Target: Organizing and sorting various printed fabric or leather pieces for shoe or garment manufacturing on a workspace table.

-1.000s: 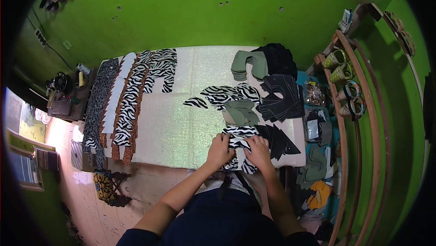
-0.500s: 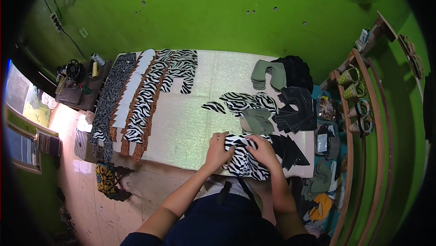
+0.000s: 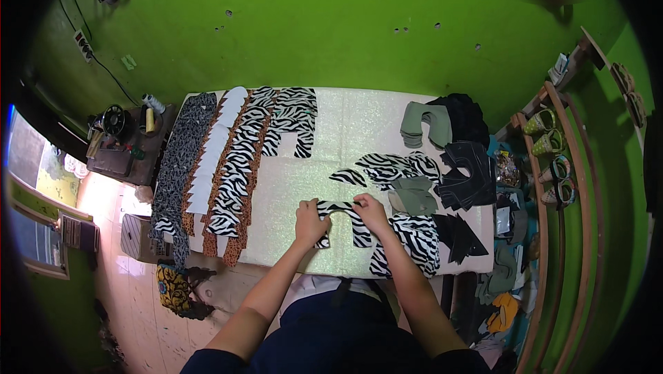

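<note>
A U-shaped zebra-print fabric piece (image 3: 338, 206) is held between my hands over the front of the table (image 3: 280, 201), its gap facing me. My left hand (image 3: 311, 224) pinches its left corner, and my right hand (image 3: 371, 214) grips the right one. Each leg of the piece hangs toward me, the left one partly hidden by my fingers. Beside my right forearm lies a pile of zebra-print pieces (image 3: 420, 244). Just beyond the right hand are grey-green cut pieces (image 3: 412, 196) and more zebra-print pieces (image 3: 387, 167).
Overlapping rows of zebra, white (image 3: 200, 187), orange-spotted and grey-patterned (image 3: 176, 180) pieces cover the table's left side. Black pieces (image 3: 469, 174) and grey-green U-shapes (image 3: 421, 118) are stacked at right. A sewing machine (image 3: 114, 129) stands at left; a wooden shoe rack (image 3: 545, 187) is at right.
Both hands have moved left, away from the zebra-print pile, with one U-shaped piece now spread between them. The whole view has shifted slightly.
</note>
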Available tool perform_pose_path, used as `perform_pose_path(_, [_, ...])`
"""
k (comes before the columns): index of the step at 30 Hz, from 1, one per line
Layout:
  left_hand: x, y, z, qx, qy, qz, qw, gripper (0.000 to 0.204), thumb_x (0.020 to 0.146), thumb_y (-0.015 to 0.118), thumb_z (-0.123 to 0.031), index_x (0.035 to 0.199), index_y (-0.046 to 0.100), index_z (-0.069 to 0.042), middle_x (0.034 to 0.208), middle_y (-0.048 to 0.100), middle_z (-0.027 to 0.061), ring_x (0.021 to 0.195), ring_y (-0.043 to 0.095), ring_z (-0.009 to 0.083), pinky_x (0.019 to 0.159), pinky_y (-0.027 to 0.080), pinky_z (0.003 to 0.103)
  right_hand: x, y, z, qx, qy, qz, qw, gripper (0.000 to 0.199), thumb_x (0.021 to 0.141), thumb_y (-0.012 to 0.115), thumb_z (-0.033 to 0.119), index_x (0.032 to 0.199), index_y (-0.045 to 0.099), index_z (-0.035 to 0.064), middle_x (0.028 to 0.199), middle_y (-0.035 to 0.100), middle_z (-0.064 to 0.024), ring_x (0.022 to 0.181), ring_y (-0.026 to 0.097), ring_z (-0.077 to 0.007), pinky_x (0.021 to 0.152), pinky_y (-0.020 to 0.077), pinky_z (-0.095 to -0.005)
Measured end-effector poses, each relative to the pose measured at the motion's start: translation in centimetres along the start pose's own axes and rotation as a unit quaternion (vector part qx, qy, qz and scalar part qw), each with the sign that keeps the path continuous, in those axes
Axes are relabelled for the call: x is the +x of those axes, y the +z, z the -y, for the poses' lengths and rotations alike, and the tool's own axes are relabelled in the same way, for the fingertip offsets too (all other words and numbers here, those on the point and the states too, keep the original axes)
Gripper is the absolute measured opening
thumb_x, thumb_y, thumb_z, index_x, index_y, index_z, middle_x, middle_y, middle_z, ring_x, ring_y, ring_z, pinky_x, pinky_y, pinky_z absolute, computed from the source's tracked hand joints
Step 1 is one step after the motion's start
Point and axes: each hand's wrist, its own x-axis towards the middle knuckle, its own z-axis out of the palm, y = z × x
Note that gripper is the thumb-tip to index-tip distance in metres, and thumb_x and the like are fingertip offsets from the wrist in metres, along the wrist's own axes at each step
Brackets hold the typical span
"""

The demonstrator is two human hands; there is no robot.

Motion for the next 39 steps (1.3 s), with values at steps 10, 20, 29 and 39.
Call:
perform_pose_path(10, [3.4,-1.1,2.1,0.036,0.075,0.007,0.997,0.052,0.074,0.065,-0.024,0.117,0.047,-0.001,0.109,0.047,0.0201,0.099,0.050,0.0356,0.083,0.045,0.040,4.1,2.6,0.9,-0.325,-0.197,-0.191,0.905,0.025,0.074,0.057,0.008,0.098,0.058,0.0027,0.107,0.055,-0.0123,0.103,0.048,-0.0293,0.086,0.0417,-0.0380])
perform_pose_path(20, [5.7,-1.9,2.1,0.012,0.131,0.059,0.990,0.045,0.074,0.063,-0.020,0.113,0.051,-0.002,0.105,0.051,0.0183,0.097,0.053,0.0331,0.084,0.044,0.040,7.7,2.4,2.8,-0.370,-0.085,-0.058,0.923,0.045,0.069,0.066,0.010,0.113,0.053,0.0100,0.108,0.054,-0.0100,0.104,0.044,-0.0293,0.089,0.0357,-0.0405])
perform_pose_path(29, [6.3,-2.5,1.8,-0.066,0.223,0.033,0.972,0.039,0.077,0.062,-0.016,0.112,0.053,-0.004,0.106,0.053,0.0162,0.096,0.054,0.0322,0.081,0.045,0.038,5.5,1.8,4.7,-0.257,-0.169,0.134,0.942,0.017,0.077,0.056,0.011,0.092,0.061,0.0054,0.089,0.059,-0.0138,0.087,0.057,-0.0330,0.075,0.0449,-0.0395])
perform_pose_path(39, [3.7,-1.9,2.8,-0.152,0.054,0.092,0.983,0.025,0.082,0.058,-0.024,0.081,0.061,0.001,0.071,0.059,0.0172,0.063,0.058,0.0270,0.060,0.045,0.035,2.7,0.9,3.1,-0.127,-0.052,0.081,0.987,0.026,0.078,0.063,0.017,0.100,0.058,0.0036,0.089,0.064,-0.0164,0.081,0.062,-0.0282,0.072,0.0471,-0.0331])
